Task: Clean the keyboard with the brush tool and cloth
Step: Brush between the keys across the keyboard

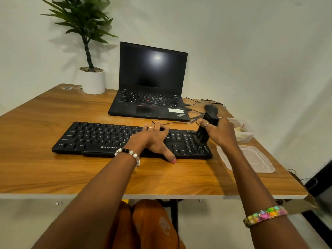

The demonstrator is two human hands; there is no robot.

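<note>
Right hand [220, 133] clamped round black brush tool [206, 129], upright over keyboard [100, 139] right end, bristles probably touching keypad; left hand [154, 140] flat, fingers spread, pressing keyboard middle; keyboard light, rigid, prone to sliding: steady by frame; cloth not seen; laptop [152, 83] behind keyboard.

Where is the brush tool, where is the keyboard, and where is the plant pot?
brush tool [203, 134]: head view, on its black body below the right hand.
keyboard [93, 136]: head view, on the letter keys at its left half.
plant pot [93, 81]: head view, on the white front wall.
</note>
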